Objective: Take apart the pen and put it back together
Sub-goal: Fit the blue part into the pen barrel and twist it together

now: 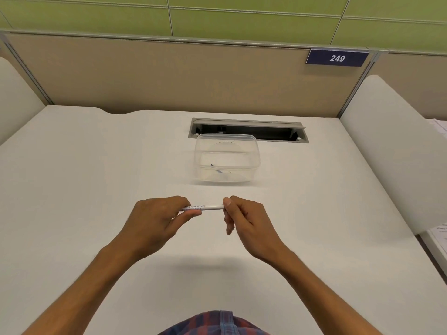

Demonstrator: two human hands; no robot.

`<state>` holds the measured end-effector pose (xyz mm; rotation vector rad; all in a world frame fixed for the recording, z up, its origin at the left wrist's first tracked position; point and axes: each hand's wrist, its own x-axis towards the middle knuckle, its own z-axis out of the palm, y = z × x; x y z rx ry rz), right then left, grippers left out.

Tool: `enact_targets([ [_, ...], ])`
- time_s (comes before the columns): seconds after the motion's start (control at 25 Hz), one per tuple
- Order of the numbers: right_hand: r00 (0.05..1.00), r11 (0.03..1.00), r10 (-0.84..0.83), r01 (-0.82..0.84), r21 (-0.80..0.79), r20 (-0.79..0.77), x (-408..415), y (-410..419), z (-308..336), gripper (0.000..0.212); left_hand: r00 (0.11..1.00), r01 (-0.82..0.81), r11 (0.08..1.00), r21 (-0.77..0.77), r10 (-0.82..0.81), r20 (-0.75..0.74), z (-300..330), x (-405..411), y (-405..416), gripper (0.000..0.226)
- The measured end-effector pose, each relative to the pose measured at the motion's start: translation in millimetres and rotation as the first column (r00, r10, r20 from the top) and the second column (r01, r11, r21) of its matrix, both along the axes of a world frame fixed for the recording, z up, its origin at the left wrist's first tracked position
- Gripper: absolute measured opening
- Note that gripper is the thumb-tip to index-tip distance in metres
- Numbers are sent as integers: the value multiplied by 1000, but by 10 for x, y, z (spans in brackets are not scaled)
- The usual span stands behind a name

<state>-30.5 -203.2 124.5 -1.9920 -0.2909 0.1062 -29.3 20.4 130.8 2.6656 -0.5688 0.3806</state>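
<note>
A white pen point(205, 207) with small printed text lies level between my two hands, above the white desk. My left hand point(154, 221) grips its left part, fingers curled over the barrel and the thumb underneath. My right hand point(242, 218) pinches the pen's right end between thumb and fingers. The pen's tips are hidden inside both hands. A clear plastic container point(226, 157) stands further back on the desk, with a small dark-tipped pen part point(219, 169) lying inside it.
The white desk point(96, 189) is bounded by a beige partition at the back and white side panels left and right. An open cable slot point(249, 128) sits behind the container. Papers point(439, 235) lie beyond the right panel.
</note>
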Motion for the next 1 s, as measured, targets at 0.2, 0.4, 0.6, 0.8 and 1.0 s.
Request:
enact_targets([
  [0.2, 909, 935, 64, 90, -344, 413, 20, -53, 13, 29, 984, -1, 993, -118, -20, -174, 7, 11, 29, 44],
  [0.4, 880, 956, 65, 81, -282, 470, 56, -66, 40, 31, 981, 49, 975, -217, -87, -173, 95, 11, 2, 39],
  [0.6, 999, 995, 35, -34, 90, -11, 44, 4, 145, 45, 988, 52, 998, 30, -56, 145, 115, 23, 9, 37],
  [0.8, 963, 965, 50, 21, 260, -264, 39, 56, 192, 48, 979, 57, 992, 113, -78, 186, 51, 29, 25, 40],
  [1.0, 965, 965, -21, 88, -248, 262, 19, 23, 43, 38, 999, 19, 997, -75, -21, -24, 74, 33, 38, 40],
])
